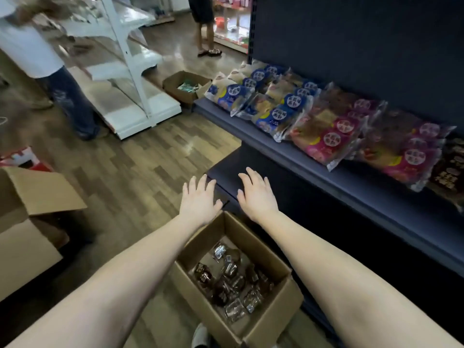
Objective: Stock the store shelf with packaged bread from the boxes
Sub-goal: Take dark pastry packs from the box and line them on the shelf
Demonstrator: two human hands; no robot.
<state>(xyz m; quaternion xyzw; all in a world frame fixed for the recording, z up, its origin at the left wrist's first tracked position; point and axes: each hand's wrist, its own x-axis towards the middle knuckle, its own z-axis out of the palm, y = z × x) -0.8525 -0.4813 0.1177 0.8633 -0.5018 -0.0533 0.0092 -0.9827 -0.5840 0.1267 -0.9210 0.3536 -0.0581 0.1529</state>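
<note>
Box at my feet, about 10 dark bread packs inside; count's shaky, blurry. Left hand and right hand hover over its far rim, fingers spread wide, holding nothing. Between loads, I think. Next: reach down, grab packs, lift them to shelf.

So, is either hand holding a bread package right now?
No, the left hand and right hand are both open and empty, fingers spread, near the cardboard box.
</note>
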